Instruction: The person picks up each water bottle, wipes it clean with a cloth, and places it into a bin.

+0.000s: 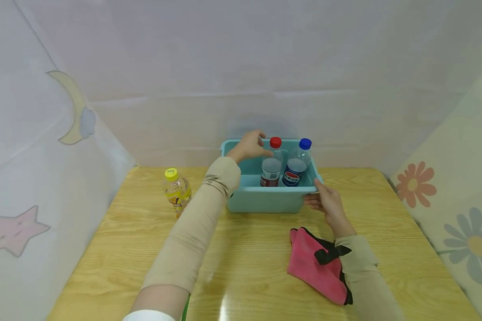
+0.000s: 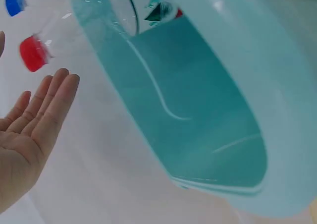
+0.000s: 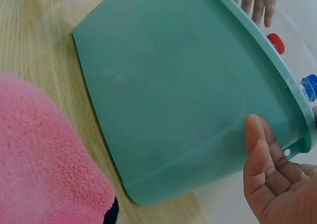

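Note:
A light teal plastic bin (image 1: 265, 199) stands on the table with two bottles in it. One is a clear bottle with a red cap (image 1: 275, 142); beside it is a bottle with a blue cap (image 1: 305, 144) and blue label. My left hand (image 1: 249, 147) hovers over the bin by the red-capped bottle, its fingers spread and apart from the cap in the left wrist view. At the bin's right front corner, my right hand (image 1: 327, 203) holds the rim, thumb on top and fingers underneath. Most of the bottles' lower parts are hidden by the bin's front wall.
Left of the bin stands a yellow-capped bottle (image 1: 177, 189), partly behind my left forearm. A pink cloth (image 1: 315, 267) with black trim lies in front of the bin near my right forearm. The wooden table (image 1: 241, 267) meets a pale hanging sheet (image 1: 241, 67) at the back.

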`<action>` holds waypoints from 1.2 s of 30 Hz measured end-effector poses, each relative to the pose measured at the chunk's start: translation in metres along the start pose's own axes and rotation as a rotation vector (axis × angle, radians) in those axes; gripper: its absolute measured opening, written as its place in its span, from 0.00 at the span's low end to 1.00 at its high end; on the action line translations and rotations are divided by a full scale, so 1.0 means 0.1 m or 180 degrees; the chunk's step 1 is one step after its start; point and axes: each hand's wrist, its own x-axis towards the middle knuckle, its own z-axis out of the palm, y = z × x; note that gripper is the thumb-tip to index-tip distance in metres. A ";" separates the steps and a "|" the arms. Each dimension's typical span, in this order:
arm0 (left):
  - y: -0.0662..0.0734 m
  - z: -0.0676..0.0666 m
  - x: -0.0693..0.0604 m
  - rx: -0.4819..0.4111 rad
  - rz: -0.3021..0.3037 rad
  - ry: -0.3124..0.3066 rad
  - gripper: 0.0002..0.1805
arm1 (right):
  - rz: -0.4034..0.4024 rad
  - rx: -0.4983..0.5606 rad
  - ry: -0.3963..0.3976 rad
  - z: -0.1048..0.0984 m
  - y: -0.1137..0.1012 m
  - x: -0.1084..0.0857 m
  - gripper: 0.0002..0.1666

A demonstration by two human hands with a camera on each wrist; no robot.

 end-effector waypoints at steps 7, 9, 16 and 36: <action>0.07 -0.05 -0.15 -0.0065 0.0100 0.0169 0.33 | 0.0009 -0.0084 0.0054 -0.08 -0.02 0.02 0.45; 0.07 -0.05 -0.22 -0.0125 0.0140 0.0208 0.31 | 0.0005 -0.0157 0.0100 -0.10 -0.02 0.01 0.45; 0.02 0.00 -0.49 -0.0222 0.0289 0.0402 0.23 | -0.0156 -0.0429 0.0147 -0.13 -0.03 -0.10 0.40; -0.22 0.39 -1.17 -0.0554 0.0974 0.0716 0.19 | -0.0532 -0.1033 -0.0010 -0.24 0.04 -0.56 0.31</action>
